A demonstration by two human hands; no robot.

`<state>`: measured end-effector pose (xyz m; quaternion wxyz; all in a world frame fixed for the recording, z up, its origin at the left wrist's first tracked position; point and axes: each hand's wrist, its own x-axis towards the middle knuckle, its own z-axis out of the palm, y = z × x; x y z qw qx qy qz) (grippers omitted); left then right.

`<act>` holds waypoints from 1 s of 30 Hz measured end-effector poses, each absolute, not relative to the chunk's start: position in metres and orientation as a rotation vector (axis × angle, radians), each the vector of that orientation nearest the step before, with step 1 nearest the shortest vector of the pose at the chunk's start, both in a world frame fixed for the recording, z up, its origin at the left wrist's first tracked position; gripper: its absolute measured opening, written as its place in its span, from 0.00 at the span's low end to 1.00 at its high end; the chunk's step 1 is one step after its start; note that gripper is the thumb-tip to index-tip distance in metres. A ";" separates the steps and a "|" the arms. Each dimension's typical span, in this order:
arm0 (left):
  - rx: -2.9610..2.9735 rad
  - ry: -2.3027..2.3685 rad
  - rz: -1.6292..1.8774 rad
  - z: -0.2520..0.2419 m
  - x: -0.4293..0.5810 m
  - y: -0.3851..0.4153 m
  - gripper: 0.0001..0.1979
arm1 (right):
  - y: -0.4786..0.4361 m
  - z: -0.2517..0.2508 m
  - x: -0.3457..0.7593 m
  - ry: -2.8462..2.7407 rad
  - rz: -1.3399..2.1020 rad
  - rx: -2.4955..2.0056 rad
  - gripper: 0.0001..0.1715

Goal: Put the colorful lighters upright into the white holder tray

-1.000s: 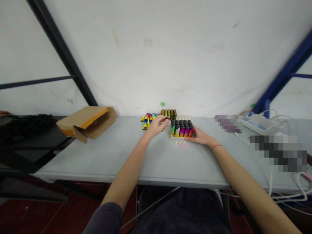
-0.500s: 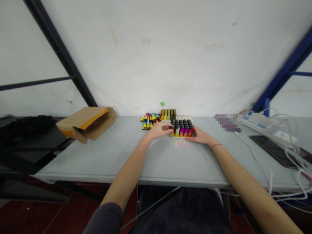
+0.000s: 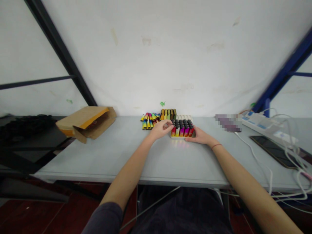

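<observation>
Several disposable lighters with black tops and rainbow-coloured bodies (image 3: 182,130) stand in rows in a white tray (image 3: 177,136) on the table. My left hand (image 3: 161,129) is at the tray's left end, its fingertips pinching what looks like a lighter, mostly hidden by the fingers. My right hand (image 3: 200,136) grips the tray's front right corner. Behind the tray stand a row of yellow-to-brown lighters (image 3: 168,114) and a white rack (image 3: 184,118). Loose yellow and pink lighters (image 3: 149,122) lie piled to the left.
A torn cardboard box (image 3: 86,122) lies at the grey table's (image 3: 117,156) left end. To the right are a blurred object (image 3: 227,123), a power strip (image 3: 265,125), a phone (image 3: 270,150) and white cables (image 3: 291,169). A wall stands behind the table.
My left hand has come down from above the table's front to the tray's left end. My right hand stays at the tray's corner.
</observation>
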<state>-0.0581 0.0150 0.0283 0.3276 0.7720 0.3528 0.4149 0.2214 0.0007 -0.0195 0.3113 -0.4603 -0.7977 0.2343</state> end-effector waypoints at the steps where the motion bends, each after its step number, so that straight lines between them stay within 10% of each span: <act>1: 2.012 0.934 1.127 0.027 -0.057 0.015 0.09 | 0.001 -0.018 0.221 -2.099 0.617 -1.220 0.47; 8: 1.891 1.129 1.288 0.011 -0.043 0.024 0.07 | 0.003 -0.004 0.255 -2.119 0.627 -1.425 0.46; 21: 2.773 1.393 0.278 -0.005 0.077 0.071 0.30 | -0.001 -0.025 0.366 -1.779 0.740 -1.572 0.51; 30: 3.078 1.077 0.154 0.008 0.046 0.014 0.22 | -0.002 -0.024 0.366 -1.749 0.690 -1.546 0.49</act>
